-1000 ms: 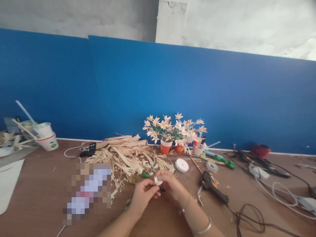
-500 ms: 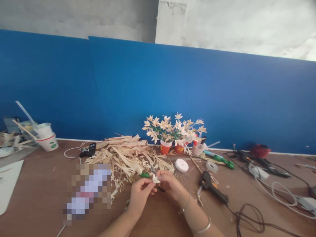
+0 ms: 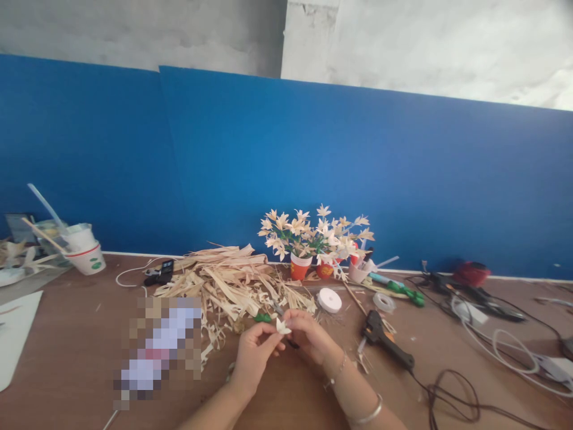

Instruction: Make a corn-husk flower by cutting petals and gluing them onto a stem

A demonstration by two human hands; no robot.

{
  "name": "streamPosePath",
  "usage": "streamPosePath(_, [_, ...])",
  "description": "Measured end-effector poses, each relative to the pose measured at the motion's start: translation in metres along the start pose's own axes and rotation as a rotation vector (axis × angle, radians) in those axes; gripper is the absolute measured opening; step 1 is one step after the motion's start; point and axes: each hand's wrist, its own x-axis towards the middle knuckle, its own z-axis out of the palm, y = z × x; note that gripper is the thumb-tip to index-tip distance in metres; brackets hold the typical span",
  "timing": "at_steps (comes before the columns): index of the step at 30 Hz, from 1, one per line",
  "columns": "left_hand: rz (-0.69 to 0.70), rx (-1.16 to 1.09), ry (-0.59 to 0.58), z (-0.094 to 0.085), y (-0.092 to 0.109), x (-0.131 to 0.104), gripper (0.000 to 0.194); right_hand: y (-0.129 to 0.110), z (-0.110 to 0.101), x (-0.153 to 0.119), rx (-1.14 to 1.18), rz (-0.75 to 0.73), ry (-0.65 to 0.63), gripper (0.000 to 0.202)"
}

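My left hand (image 3: 254, 352) pinches a small pale petal piece (image 3: 282, 326) between thumb and fingertips, just above the tabletop (image 3: 71, 346). My right hand (image 3: 308, 335) meets it from the other side, fingers closed on the same piece; something dark pokes out beneath it, though I cannot tell what it is. A heap of dry straw strips (image 3: 224, 280) lies just behind. Beyond it stand red cups of finished flowers (image 3: 313, 236). A black glue gun (image 3: 385, 340) rests to the right, near a white tape roll (image 3: 330, 300).
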Motion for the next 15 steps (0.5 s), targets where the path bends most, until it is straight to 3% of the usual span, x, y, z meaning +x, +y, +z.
streamPosePath(15, [-0.001,-0.009,-0.025,0.0001,-0.0053,0.0015,0.018,-0.0009,0.0005,-0.0003,-0.002,0.006,0.0,0.009])
